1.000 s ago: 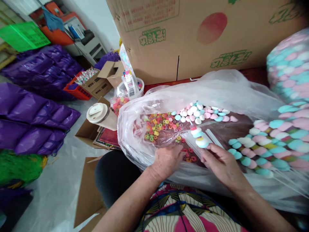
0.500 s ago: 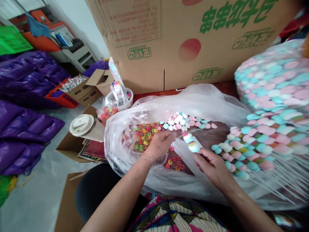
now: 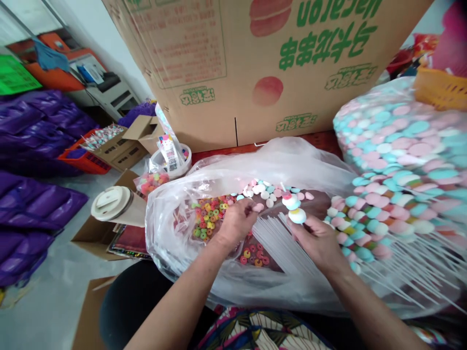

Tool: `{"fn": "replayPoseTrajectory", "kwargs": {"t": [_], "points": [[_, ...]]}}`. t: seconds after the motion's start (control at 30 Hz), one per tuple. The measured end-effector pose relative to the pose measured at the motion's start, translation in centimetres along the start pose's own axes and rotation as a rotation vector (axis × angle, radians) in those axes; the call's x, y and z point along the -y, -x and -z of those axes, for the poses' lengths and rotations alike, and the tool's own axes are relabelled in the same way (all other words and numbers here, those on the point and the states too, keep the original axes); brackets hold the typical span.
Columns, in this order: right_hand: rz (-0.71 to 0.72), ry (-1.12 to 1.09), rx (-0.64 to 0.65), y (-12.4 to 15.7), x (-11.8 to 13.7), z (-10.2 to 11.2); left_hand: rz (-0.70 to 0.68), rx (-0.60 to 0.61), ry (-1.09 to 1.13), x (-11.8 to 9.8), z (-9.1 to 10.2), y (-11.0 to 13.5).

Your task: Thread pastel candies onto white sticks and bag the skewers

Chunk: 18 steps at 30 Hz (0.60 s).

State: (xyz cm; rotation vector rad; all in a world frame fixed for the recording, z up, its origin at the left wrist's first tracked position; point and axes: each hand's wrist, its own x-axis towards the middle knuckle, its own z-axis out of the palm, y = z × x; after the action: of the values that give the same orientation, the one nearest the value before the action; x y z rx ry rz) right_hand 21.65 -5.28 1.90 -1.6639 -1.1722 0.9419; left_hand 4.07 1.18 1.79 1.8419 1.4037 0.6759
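Observation:
My right hand (image 3: 318, 243) is closed around the lower part of a marshmallow skewer (image 3: 293, 209), which stands nearly upright. White, blue and pink discs with a yellow ring between them are threaded on it, and a bit of stick shows at the top. To its left, my left hand (image 3: 238, 221) pinches a pink marshmallow (image 3: 258, 207) at its fingertips. Just beyond lie loose marshmallows (image 3: 270, 190) in pink, white and blue. Colourful cereal rings (image 3: 207, 218) are spread left of my left hand. Bare white sticks (image 3: 279, 243) lie between my hands.
Finished skewers (image 3: 386, 214) are piled at the right, before a big bag of marshmallows (image 3: 386, 126). A cardboard box (image 3: 204, 58) stands behind the plastic sheet (image 3: 164, 243). At the left are a lidded cup (image 3: 118, 204) and a white tub (image 3: 182, 167).
My left hand has drawn back slightly and now pinches a pink marshmallow. The skewer in my right hand has become more upright, with its stick tip showing. The view has shifted.

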Motion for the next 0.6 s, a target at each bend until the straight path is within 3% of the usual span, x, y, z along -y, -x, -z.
{"fn": "replayPoseTrajectory", "kwargs": {"t": [0.13,0.23,0.3,0.4,0.47,0.53,0.6], "points": [[0.064,-0.131,0.192,0.6,1.6,-1.8,-0.045,-0.055,0.407,0.3,-0.1,3.9],[0.038,-0.209,0.371,1.7,2.3,-2.5,-0.167,-0.128,0.326,-0.2,-0.4,5.5],[-0.063,-0.288,0.381,2.3,2.0,-2.4,-0.264,-0.083,0.163,-0.6,-0.1,5.7],[-0.173,-0.427,0.244,2.6,0.9,-1.5,-0.340,0.134,0.085,-1.5,0.8,4.1],[-0.168,-0.479,0.131,2.5,0.3,-0.7,-0.212,0.125,0.029,-2.1,1.0,1.7],[-0.143,-0.501,0.062,2.3,0.2,0.0,0.059,0.045,-0.214,-2.6,0.7,-1.2],[-0.137,-0.490,0.045,2.2,0.3,0.5,0.209,0.117,-0.453,-2.9,-0.1,-3.8]]}}
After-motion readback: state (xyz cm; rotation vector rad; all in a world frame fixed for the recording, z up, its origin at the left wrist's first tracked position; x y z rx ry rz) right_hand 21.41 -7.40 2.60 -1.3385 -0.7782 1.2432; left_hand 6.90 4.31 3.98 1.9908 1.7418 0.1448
